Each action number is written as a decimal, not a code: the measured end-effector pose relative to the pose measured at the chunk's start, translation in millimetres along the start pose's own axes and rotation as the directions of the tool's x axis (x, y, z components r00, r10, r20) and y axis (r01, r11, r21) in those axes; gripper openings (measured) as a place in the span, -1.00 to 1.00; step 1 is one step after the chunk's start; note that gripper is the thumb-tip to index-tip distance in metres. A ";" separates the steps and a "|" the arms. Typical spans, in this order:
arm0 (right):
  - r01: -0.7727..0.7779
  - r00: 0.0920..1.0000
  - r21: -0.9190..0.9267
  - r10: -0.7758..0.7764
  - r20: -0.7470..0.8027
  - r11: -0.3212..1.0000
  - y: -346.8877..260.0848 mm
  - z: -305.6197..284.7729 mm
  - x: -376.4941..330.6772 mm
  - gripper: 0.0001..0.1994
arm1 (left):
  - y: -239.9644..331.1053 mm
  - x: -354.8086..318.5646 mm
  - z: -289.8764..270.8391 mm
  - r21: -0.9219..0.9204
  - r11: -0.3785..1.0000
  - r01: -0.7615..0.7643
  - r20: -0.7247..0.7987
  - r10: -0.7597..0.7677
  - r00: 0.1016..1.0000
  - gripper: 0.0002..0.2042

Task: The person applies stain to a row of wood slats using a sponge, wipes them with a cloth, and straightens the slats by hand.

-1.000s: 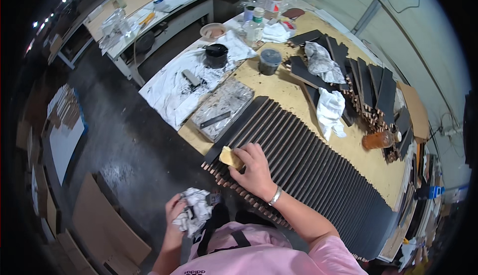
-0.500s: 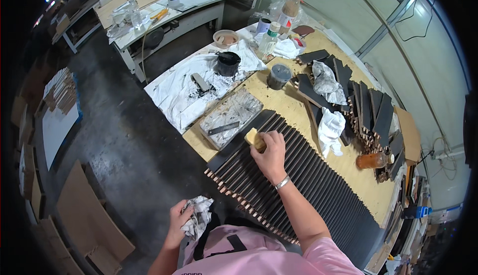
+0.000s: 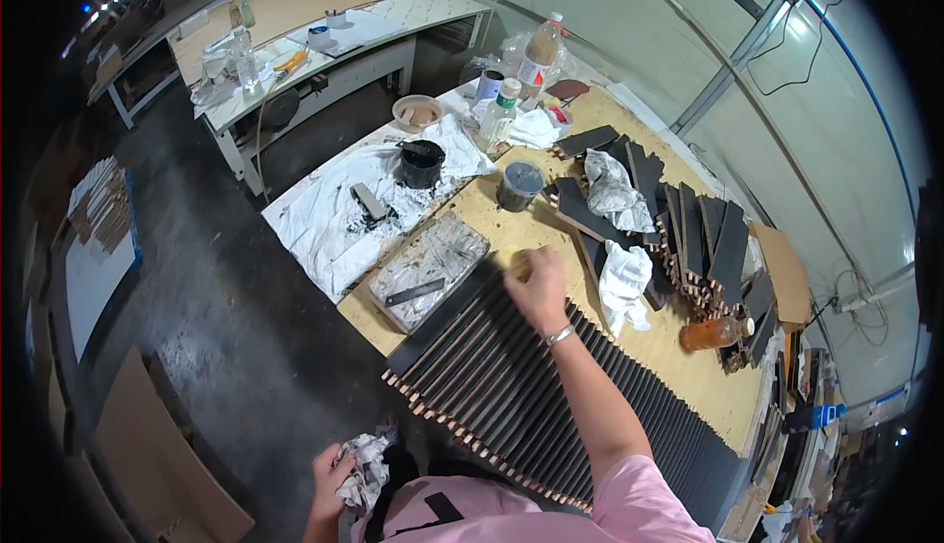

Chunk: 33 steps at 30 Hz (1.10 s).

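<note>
My right hand [image 3: 541,295] is closed round a yellow sponge [image 3: 515,264], at the far end of a row of black strips [image 3: 492,346]. Motion blurs the sponge a little. The strips lie side by side, overlapping, with bare wood-coloured ends along the near edge. Down by my waist, off the table, my left hand [image 3: 328,474] grips a crumpled, stained white rag [image 3: 365,466]. Left of the strips lies a smeared block [image 3: 433,258] with a dark flat blade [image 3: 415,293] on it. Beyond it stands a clear cup of dark liquid [image 3: 520,185].
A black pot [image 3: 421,163] stands on a stained white cloth [image 3: 310,233]. Loose black pieces [image 3: 723,243] are heaped at the right, with rags [image 3: 623,282] and an amber bottle [image 3: 716,332] near them. Cardboard [image 3: 157,454] leans at lower left. Another table [image 3: 393,22] stands behind.
My right hand has moved the sponge away from me along the strips to their far end. My left hand still holds the rag. The whole view has shifted slightly.
</note>
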State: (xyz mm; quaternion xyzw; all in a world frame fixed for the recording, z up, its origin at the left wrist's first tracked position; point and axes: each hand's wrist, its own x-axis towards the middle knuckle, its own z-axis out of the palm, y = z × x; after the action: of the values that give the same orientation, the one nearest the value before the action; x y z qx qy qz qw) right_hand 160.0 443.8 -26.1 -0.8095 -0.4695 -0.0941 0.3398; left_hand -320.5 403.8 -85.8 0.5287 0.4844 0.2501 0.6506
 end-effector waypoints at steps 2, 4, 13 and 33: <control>0.069 0.991 0.006 -0.069 0.114 0.998 5.6 2.6 0.4 -0.78 | -4.0 -0.7 -2.4 0.039 0.999 -0.034 0.004 0.034 0.999 -0.87; -0.019 0.996 -0.149 0.031 0.078 0.989 13.1 -1.5 13.8 -0.78 | -7.3 -0.8 -3.8 -0.016 1.000 0.006 0.007 -0.006 1.000 -0.89; 0.209 0.929 0.257 -0.273 0.249 0.944 -85.7 -28.6 -89.9 -0.67 | 1.5 8.9 5.2 -0.099 0.993 0.069 0.040 -0.066 0.997 -0.86; -0.296 0.953 -0.092 0.286 -0.104 0.951 -7.0 -18.8 -40.8 -0.67 | -82.1 69.1 -100.0 0.206 0.979 0.006 -0.118 0.019 0.993 -0.92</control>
State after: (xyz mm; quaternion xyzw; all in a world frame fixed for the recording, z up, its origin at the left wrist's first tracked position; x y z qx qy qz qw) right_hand 135.2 405.7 -27.9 -0.8817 -0.3237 -0.1040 0.3271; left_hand -397.3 480.4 -184.6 0.5787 0.5440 0.2319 0.5616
